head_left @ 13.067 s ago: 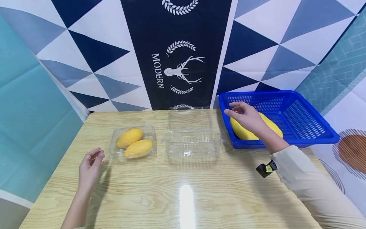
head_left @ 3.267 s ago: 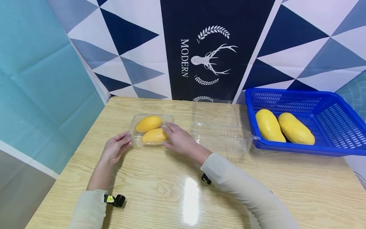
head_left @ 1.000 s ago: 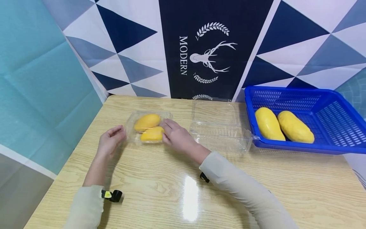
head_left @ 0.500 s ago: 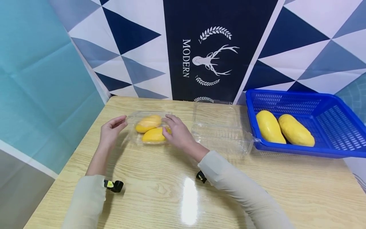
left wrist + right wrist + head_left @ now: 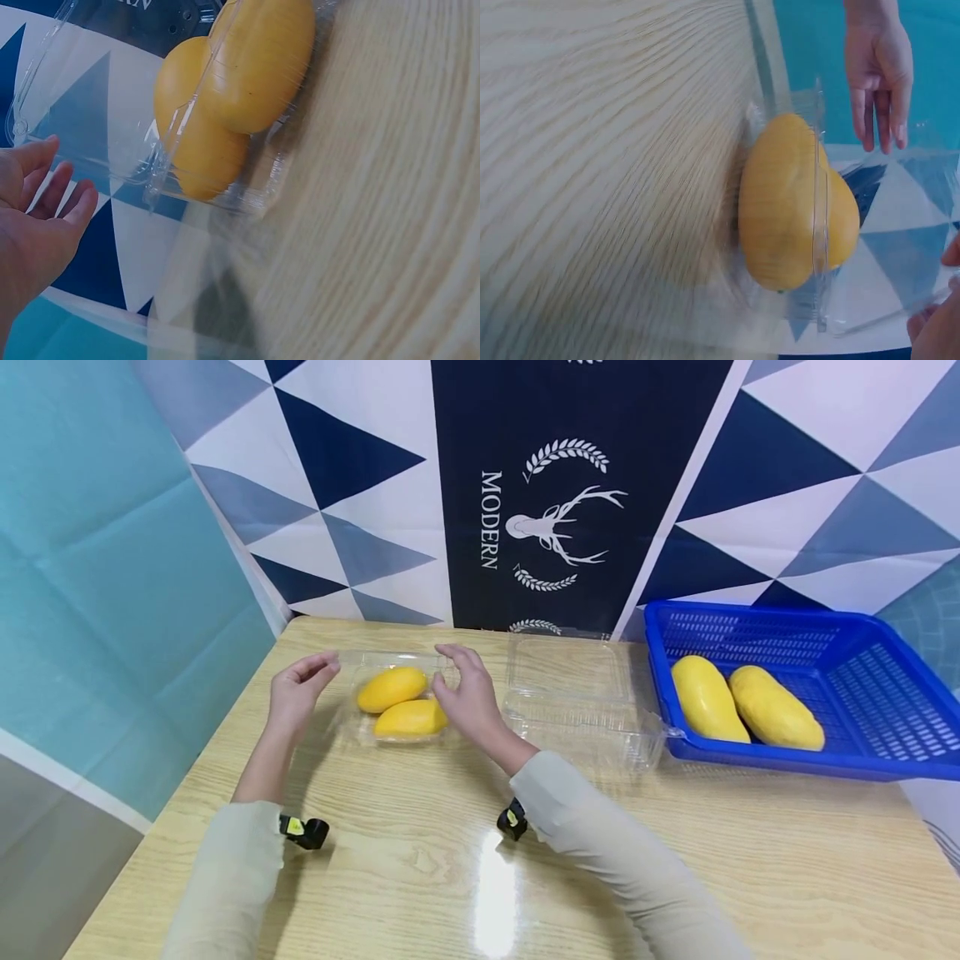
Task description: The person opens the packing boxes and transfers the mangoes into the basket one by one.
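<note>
A clear plastic clamshell box (image 5: 352,727) with two yellow mangoes (image 5: 408,718) stands at the table's left, its lid (image 5: 900,259) raised at the back. My left hand (image 5: 292,697) pinches the lid's left edge between thumb and fingertips. At the lid's right edge is my right hand (image 5: 476,702), thumb and fingers spread apart; whether it touches the edge I cannot tell. In the left wrist view the mangoes (image 5: 259,67) lie side by side behind the clear wall. The right wrist view shows only a few right fingers (image 5: 934,330) at its border.
Right of the box stands a second clear clamshell (image 5: 577,735), lid folded back, nothing seen inside. Farther right a blue basket (image 5: 885,710) holds two larger yellow fruits (image 5: 776,710). A patterned cloth (image 5: 360,477) hangs behind the wooden table (image 5: 405,877).
Earlier the right hand was over the blue basket, then both hands moved to the mango box. Over the last second the lid has swung up and back, both hands rising with it.
</note>
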A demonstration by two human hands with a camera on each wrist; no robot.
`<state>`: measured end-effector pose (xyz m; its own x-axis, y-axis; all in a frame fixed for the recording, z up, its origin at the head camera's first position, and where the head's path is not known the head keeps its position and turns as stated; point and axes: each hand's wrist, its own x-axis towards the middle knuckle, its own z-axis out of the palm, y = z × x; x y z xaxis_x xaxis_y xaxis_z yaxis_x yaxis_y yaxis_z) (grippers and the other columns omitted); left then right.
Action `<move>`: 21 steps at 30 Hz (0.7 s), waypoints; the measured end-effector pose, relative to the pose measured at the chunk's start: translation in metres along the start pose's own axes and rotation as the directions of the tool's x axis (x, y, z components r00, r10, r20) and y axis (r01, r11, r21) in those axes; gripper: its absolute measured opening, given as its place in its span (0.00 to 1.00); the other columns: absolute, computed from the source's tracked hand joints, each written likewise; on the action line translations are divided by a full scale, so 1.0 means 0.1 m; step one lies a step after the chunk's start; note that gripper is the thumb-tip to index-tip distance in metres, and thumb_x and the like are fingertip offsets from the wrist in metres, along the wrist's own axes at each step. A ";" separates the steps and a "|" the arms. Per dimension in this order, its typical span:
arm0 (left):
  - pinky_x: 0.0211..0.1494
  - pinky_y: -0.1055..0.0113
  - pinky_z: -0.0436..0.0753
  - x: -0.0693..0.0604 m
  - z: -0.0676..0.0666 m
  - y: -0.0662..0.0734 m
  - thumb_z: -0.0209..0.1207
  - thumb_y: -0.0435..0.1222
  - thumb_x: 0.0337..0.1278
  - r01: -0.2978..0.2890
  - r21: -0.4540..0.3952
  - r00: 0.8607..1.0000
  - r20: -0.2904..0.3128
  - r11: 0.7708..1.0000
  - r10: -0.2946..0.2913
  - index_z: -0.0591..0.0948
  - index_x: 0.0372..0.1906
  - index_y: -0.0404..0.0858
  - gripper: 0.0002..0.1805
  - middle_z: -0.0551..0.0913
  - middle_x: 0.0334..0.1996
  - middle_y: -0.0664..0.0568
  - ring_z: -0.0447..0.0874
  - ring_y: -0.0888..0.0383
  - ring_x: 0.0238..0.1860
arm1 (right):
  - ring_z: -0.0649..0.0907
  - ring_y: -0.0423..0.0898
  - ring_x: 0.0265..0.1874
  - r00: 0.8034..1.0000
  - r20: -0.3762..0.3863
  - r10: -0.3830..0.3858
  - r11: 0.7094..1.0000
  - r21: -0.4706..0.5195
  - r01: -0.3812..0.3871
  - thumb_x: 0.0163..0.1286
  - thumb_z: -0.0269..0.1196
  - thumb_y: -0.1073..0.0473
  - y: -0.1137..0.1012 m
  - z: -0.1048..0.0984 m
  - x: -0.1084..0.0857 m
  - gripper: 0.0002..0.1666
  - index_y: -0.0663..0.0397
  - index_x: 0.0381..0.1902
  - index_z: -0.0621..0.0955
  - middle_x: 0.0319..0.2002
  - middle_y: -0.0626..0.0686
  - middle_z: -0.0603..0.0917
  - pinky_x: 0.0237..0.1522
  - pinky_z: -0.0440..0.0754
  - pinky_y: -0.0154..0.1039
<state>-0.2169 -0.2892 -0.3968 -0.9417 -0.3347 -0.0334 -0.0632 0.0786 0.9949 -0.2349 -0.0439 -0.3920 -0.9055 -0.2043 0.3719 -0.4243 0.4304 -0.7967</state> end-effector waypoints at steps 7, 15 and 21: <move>0.44 0.87 0.78 0.10 0.05 0.05 0.61 0.39 0.57 -0.032 -0.076 0.999 0.032 0.997 0.035 0.80 0.39 0.49 0.05 0.81 0.35 0.71 0.77 0.72 0.41 | 0.73 0.51 0.61 0.990 -0.111 0.088 0.996 0.010 -0.088 0.71 0.46 0.68 0.07 0.13 0.08 0.23 0.58 0.63 0.71 0.59 0.58 0.74 0.67 0.71 0.42; 0.46 0.86 0.79 0.17 0.07 0.08 0.60 0.35 0.59 -0.041 -0.110 0.997 0.060 0.993 0.048 0.79 0.49 0.37 0.14 0.80 0.38 0.70 0.78 0.72 0.42 | 0.80 0.51 0.49 0.960 -0.231 0.157 0.983 0.128 -0.130 0.71 0.51 0.65 0.18 0.22 0.20 0.17 0.60 0.55 0.77 0.49 0.58 0.80 0.56 0.80 0.38; 0.49 0.85 0.79 0.28 0.06 0.01 0.57 0.37 0.62 -0.068 -0.029 0.993 0.097 0.997 0.070 0.75 0.57 0.31 0.21 0.80 0.41 0.68 0.77 0.73 0.43 | 0.82 0.51 0.45 0.933 -0.278 0.230 0.961 0.218 -0.172 0.69 0.56 0.63 0.18 0.23 0.25 0.15 0.59 0.52 0.80 0.48 0.57 0.82 0.51 0.83 0.37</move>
<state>-0.2451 -0.2924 -0.3974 -0.9714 -0.2359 0.0276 0.0105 0.0734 0.9972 -0.2653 -0.0615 -0.4074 -0.9429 0.1528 0.2961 -0.2515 0.2564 -0.9333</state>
